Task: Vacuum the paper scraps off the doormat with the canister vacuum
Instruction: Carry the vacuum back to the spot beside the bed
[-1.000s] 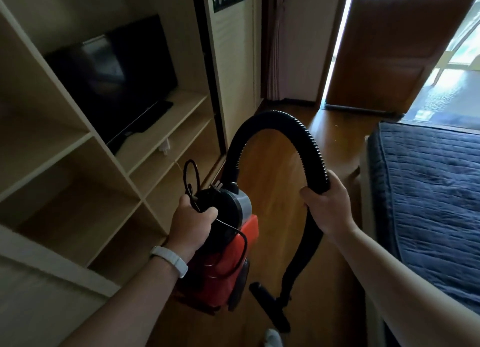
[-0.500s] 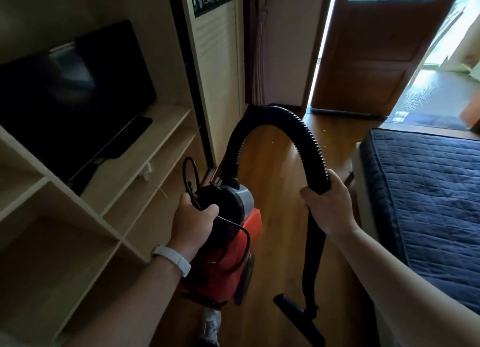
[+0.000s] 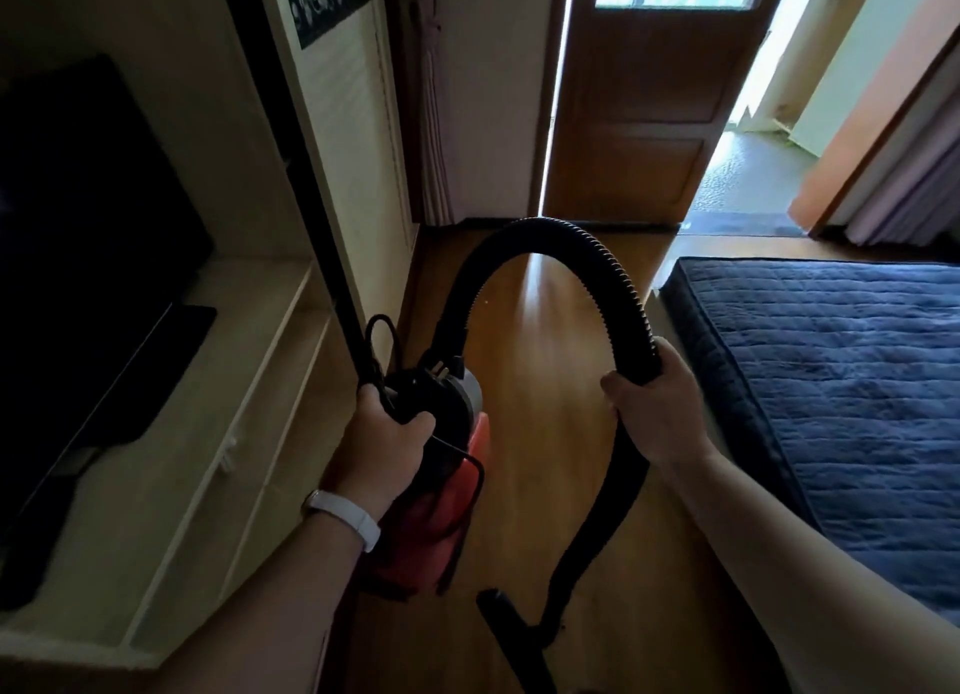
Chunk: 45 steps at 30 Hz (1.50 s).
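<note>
Fingers (image 3: 415,425) still grip: left hand (image 3: 384,454) the vacuum (image 3: 434,532), right hand (image 3: 660,407) the hose (image 3: 545,229), door (image 3: 639,121) nearer.

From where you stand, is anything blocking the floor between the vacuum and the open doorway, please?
Nothing visible: from the canister vacuum the wood floor runs open to the doorway, between shelving and mattress.

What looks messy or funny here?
The power cord hangs in loose loops over the red canister vacuum that the left hand carries. A tiny white speck lies on the wooden floor. Nothing else stands out.
</note>
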Tool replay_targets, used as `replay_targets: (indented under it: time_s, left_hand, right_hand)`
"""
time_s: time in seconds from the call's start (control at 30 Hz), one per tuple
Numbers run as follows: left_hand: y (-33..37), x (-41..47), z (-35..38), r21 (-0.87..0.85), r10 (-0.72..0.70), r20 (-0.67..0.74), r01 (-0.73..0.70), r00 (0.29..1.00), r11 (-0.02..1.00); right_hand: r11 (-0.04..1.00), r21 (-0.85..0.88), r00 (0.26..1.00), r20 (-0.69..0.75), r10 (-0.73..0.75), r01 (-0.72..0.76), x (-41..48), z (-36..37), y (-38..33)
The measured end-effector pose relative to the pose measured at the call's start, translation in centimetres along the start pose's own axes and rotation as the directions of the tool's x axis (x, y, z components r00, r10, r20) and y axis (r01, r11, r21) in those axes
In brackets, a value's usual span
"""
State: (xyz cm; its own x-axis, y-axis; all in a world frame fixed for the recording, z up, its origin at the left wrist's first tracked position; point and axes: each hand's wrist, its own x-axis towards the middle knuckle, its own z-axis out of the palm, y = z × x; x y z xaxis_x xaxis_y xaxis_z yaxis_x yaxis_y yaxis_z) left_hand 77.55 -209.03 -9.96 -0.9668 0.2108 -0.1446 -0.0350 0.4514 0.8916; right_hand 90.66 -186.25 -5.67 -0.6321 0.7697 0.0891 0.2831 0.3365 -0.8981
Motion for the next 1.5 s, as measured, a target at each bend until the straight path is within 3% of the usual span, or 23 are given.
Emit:
replay_targets:
  time_s: [0.27, 0.63, 0.93, 1.27, 1.5]
  left_hand:
    - [3.7, 8.9, 2.9, -0.029, 0.043, 0.027, -0.042, 0.999, 0.999]
    - [12.8, 19.6, 13.9, -0.002, 0.057, -0.001, -0.057, 0.998, 0.998]
    - [19.6, 27.0, 20.9, 0.023, 0.135, -0.038, -0.134, 0.990, 0.991]
    - [22.6, 38.7, 27.9, 0.006, 0.098, 0.041, -0.099, 0.994, 0.995]
    - [25.7, 51.1, 33.0, 0.038, 0.116, 0.154, -0.123, 0.981, 0.992]
  right_hand:
    - [0.992, 0.118, 0.999, -0.035, 0.039, -0.035, 7.8, 2.8, 0.2]
    - [0.951, 0.298, 0.994, -0.035, 0.099, -0.084, 26.4, 3.0, 3.1]
    - [0.968, 0.242, 0.994, -0.063, 0.088, -0.070, 37.7, -0.7, 4.5]
    - [0.981, 0.185, 0.993, -0.090, 0.079, -0.061, 50.1, 0.7, 6.2]
    - [0.976, 0.161, 0.969, -0.178, 0.171, -0.143, 61.0, 2.8, 6.4]
